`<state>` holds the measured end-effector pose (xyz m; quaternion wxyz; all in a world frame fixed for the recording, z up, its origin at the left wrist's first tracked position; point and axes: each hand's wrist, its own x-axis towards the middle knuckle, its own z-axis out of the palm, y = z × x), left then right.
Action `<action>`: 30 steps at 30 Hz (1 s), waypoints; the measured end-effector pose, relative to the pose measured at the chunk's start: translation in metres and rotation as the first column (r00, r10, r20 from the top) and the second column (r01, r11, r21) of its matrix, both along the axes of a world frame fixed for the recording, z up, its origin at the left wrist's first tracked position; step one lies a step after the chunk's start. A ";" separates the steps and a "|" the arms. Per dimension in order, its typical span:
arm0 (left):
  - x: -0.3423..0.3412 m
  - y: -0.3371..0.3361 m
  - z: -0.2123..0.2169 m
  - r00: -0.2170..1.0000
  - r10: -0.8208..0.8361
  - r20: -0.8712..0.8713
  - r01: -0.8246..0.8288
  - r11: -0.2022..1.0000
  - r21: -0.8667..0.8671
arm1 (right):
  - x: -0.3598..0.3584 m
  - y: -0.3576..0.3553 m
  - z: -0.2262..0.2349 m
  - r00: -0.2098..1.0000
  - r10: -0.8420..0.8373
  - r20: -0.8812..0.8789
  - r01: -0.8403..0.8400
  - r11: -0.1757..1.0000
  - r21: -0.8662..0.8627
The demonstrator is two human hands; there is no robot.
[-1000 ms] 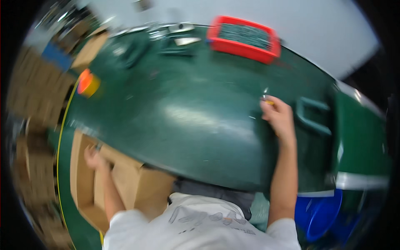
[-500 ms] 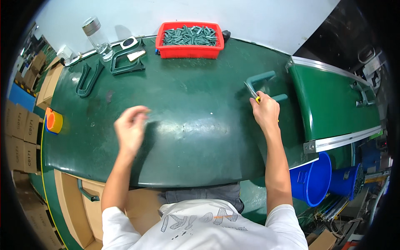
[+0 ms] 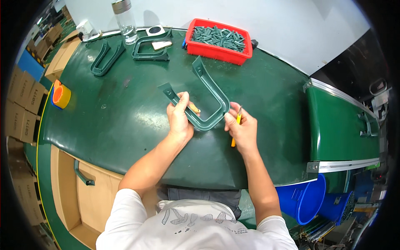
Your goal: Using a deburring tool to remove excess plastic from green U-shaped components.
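Note:
A dark green U-shaped plastic bracket [image 3: 208, 96] lies over the middle of the green table [image 3: 116, 121], its open end pointing away from me. My left hand [image 3: 180, 118] grips its left arm near the bend. My right hand [image 3: 242, 130] is closed around a small yellow-handled knife [image 3: 236, 127], whose tip sits at the bracket's right side near the bend.
A red tray [image 3: 218, 52] of small green parts stands at the back. Two more green brackets [image 3: 106, 58] [image 3: 151, 48] and a clear bottle [image 3: 124, 21] lie at the back left. An orange tape roll [image 3: 61, 94] is left; cardboard boxes [image 3: 89, 196] and blue bins [image 3: 305, 200] below; a conveyor [image 3: 341, 125] right.
The view has swung to the table's middle. A bracket that was at the right now lies in the middle. My left hand, empty before, has taken hold of it; my right hand came in with the knife.

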<state>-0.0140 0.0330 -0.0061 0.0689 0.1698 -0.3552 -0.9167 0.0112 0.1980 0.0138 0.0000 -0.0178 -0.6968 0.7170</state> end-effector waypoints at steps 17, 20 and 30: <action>0.012 -0.003 0.002 0.880 0.256 -0.401 -0.360 0.909 -0.211 | -0.025 -0.043 -0.008 1.000 -0.013 0.011 0.008 0.924 0.383; 0.017 -0.001 0.006 0.840 0.233 -0.491 -0.434 0.830 -0.349 | -0.030 -0.050 -0.007 0.994 -0.101 -0.034 0.106 0.934 0.340; 0.024 -0.008 0.003 0.772 0.005 -0.635 -0.495 0.630 -0.598 | -0.035 -0.022 0.004 0.952 0.048 0.303 -0.118 0.970 0.214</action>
